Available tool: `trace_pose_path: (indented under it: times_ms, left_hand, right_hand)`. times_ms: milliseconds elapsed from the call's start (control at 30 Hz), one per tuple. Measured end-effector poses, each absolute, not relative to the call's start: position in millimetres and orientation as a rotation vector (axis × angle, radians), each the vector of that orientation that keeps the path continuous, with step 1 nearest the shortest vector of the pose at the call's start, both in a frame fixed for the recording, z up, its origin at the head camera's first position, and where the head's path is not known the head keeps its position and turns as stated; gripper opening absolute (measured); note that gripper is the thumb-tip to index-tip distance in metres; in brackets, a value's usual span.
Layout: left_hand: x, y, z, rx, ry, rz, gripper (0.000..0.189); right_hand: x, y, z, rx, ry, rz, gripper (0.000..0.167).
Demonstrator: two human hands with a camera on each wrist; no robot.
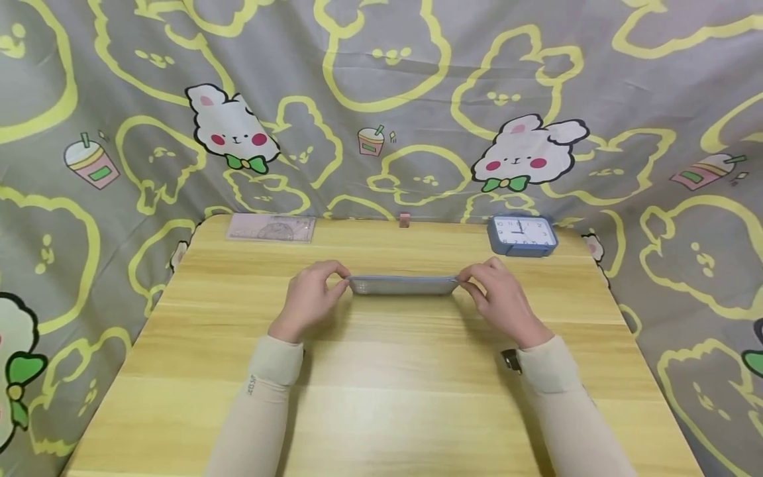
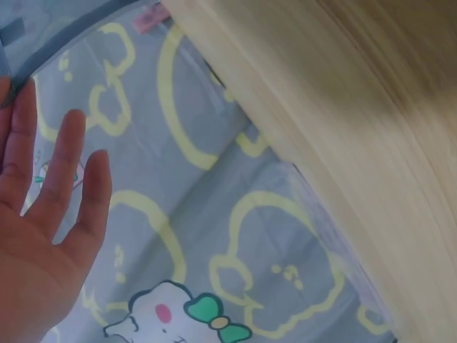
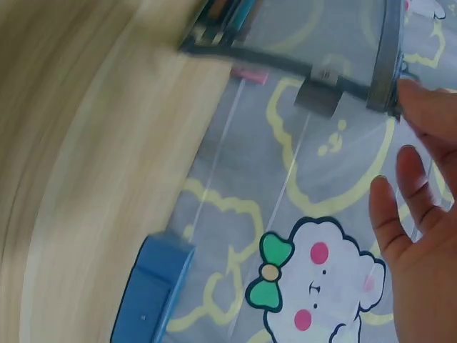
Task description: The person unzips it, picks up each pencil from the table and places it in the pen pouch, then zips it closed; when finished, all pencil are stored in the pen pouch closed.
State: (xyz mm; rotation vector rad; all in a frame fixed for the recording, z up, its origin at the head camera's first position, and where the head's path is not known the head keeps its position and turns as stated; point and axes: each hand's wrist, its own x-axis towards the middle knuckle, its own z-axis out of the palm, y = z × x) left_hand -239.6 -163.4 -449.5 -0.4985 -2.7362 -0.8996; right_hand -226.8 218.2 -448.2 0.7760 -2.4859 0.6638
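Observation:
A see-through zip pouch (image 1: 405,286) with blue-grey trim is held up by its top corners above the middle of the table. My left hand (image 1: 310,298) pinches its left corner between thumb and fingertips. At the opposite corner my right hand (image 1: 501,301) does the same. In the right wrist view some small dark, blue and orange-brown items show through the lower end of the pouch (image 3: 307,36); their kind is unclear. Only a trimmed edge of the pouch (image 2: 71,43) enters the left wrist view, beside the spread fingers (image 2: 61,171).
A blue alarm clock (image 1: 521,235) stands at the table's back right. At the back left lies a flat pinkish printed sheet (image 1: 271,228). Between them sits a small pink block (image 1: 405,220) at the back edge. A patterned grey curtain (image 1: 411,79) hangs behind the wooden table (image 1: 381,397).

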Motion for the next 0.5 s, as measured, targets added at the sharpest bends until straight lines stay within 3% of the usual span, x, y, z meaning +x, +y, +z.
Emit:
trace_pose_path:
  times_ms: [200,500]
  left_hand:
    - [-236.0,-163.7,-447.1,-0.537,-2.722,-0.869,0.007]
    - [-235.4,-167.0,-448.2,-0.523,-2.751,-1.008,0.007]
  right_hand:
    - [-226.5,225.3,-450.8,0.734,-2.477,0.691,0.025]
    - [-226.0,217.2,-455.8,0.657,-2.442,0.851,0.02]
